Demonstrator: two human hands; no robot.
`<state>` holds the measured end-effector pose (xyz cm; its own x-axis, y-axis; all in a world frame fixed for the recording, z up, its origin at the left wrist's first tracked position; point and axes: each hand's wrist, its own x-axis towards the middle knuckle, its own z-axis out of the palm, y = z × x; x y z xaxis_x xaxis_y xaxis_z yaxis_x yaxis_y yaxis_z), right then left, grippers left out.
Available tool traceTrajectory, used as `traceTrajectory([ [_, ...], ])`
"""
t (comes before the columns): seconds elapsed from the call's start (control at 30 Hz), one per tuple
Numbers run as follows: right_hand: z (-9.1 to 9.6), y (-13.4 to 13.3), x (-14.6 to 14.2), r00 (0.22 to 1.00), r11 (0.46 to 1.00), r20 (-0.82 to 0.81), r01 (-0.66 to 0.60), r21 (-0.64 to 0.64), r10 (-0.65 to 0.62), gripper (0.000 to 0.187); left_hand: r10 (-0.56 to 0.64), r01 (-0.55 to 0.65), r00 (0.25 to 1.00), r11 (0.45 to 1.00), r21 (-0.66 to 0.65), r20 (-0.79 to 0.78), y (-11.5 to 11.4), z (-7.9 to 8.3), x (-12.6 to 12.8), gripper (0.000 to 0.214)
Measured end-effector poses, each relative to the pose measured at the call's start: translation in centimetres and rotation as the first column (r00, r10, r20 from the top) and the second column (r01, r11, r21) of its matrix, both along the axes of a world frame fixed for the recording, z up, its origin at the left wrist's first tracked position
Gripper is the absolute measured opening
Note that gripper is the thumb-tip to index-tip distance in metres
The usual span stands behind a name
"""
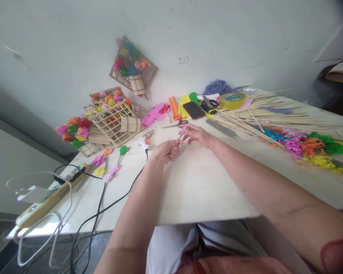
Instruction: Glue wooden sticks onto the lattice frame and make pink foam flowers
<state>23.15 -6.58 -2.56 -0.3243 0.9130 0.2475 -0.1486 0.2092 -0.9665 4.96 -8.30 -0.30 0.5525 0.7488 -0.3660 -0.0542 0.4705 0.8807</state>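
Observation:
My left hand is closed in a pinch around the lower end of a thin stick, over the middle of the white table. My right hand pinches a small pink paper flower piece at the top of that stick. Both hands meet just in front of a pair of scissors lying flat. A white glue gun with a black cord lies just left of my left hand.
Finished paper flowers on sticks lie at the left, by wooden lattice racks holding more flowers. Bamboo sticks, a tape roll, a phone, coloured paper and loose paper flowers fill the back and right. A power strip sits at the left edge.

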Motion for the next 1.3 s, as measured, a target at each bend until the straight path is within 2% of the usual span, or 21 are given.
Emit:
traceTrajectory([
  [0.17,-0.4,0.3,-0.2,1.0,1.0,-0.005,0.015,0.022,-0.015,0.046,-0.029,0.055,0.987,0.985,-0.163,0.158,0.3,-0.3,-0.2,0.01],
  [0.37,-0.8,0.9,-0.3,0.994,0.995,-0.034,0.101,0.003,-0.101,0.032,-0.056,0.1,0.979,0.97,-0.222,0.196,0.3,-0.5,0.0,0.013],
  [0.53,-0.7,0.9,-0.5,0.986,0.987,-0.039,0.162,-0.004,-0.162,0.028,-0.042,0.065,0.99,0.982,-0.177,0.134,0.2,-0.4,0.4,0.014],
  [0.77,-0.8,1.0,-0.9,0.968,0.969,-0.037,0.248,-0.02,-0.249,0.028,-0.001,0.003,1.0,0.999,-0.044,0.03,-0.2,-0.4,0.9,0.013],
  [0.97,-0.8,0.9,-1.2,0.954,0.954,-0.022,0.298,-0.027,-0.298,0.028,0.063,-0.061,0.997,0.998,0.033,-0.048,-0.6,-0.3,1.3,0.013],
  [1.3,-1.0,1.1,-1.3,0.934,0.933,0.004,0.358,-0.026,-0.358,0.025,0.112,-0.1,0.986,0.99,0.101,-0.12,-0.8,-0.3,1.8,0.014],
])
